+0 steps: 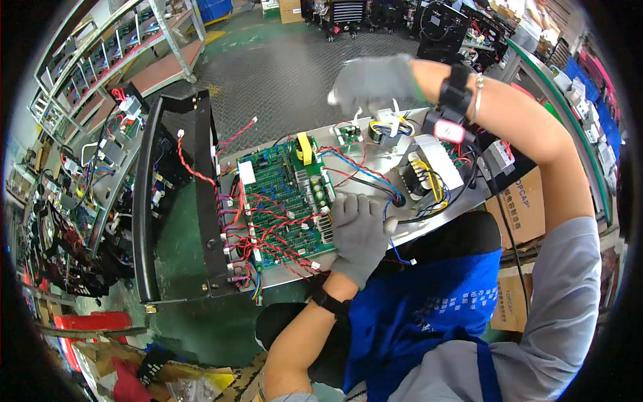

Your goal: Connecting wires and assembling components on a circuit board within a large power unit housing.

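Note:
A metal chassis plate lies in front of me, carrying a green circuit board with red twisted wires and a yellow-wrapped transformer. My left hand, in a grey glove, is at the board's right edge with fingers curled in; whatever they hold is hidden beneath. A thin blue wire passes by its thumb. My right hand, also gloved, is smeared by motion above the plate's far edge. Below it sits a wire-wound coil with white ties. A second coil stands beside a white heatsink.
A black panel with a long handle stands at the plate's left end. Further left are a metal rack and a bench of electronic assemblies. Cardboard boxes are at right. A black cable hangs near my right arm.

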`<state>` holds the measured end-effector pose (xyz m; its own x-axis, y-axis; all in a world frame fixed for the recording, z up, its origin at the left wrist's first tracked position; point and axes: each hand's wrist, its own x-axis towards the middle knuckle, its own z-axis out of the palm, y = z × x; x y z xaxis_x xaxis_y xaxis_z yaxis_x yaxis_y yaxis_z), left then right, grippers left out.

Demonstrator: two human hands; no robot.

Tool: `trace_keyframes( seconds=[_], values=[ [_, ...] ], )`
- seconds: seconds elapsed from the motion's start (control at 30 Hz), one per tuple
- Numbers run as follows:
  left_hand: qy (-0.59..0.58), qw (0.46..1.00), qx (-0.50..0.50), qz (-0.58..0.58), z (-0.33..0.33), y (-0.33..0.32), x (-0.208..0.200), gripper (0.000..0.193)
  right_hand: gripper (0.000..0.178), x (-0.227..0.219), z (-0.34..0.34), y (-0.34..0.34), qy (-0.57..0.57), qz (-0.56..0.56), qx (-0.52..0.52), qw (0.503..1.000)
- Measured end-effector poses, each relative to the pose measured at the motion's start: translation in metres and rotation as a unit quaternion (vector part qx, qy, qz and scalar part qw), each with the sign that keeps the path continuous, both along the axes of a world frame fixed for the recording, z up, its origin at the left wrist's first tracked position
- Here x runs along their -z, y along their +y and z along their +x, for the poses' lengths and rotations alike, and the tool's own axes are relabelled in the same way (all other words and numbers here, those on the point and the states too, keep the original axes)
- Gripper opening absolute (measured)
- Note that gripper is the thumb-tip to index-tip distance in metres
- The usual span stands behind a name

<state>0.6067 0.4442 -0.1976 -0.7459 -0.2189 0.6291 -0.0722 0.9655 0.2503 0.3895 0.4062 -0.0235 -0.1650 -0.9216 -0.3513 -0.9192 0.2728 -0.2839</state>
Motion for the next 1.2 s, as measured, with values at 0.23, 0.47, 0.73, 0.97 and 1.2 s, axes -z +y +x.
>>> trace_keyframes(
  seconds=[0.23, 0.47, 0.73, 0.97, 1.2],
  values=[
    [-0.033, 0.999, -0.001, -0.023, -0.001, 0.005, -0.005, 0.036, 0.026, -0.006, -0.076, 0.055, 0.274, 0.078, -0.099, 0.953],
    [-0.052, 0.998, -0.008, -0.022, -0.002, 0.005, -0.001, 0.038, 0.041, 0.032, -0.030, 0.085, 0.154, -0.004, -0.014, 0.988],
    [-0.039, 0.999, -0.028, -0.026, -0.001, 0.008, -0.004, 0.034, 0.024, 0.000, -0.024, 0.072, 0.086, -0.169, 0.052, 0.980],
    [-0.012, 1.000, -0.003, -0.001, -0.003, 0.012, -0.004, 0.029, 0.023, -0.006, 0.026, 0.078, -0.205, -0.285, 0.136, 0.927],
    [0.136, 0.987, -0.009, 0.082, -0.012, -0.003, -0.051, 0.030, 0.024, -0.007, 0.005, 0.078, -0.301, -0.350, 0.147, 0.875]
  ],
)
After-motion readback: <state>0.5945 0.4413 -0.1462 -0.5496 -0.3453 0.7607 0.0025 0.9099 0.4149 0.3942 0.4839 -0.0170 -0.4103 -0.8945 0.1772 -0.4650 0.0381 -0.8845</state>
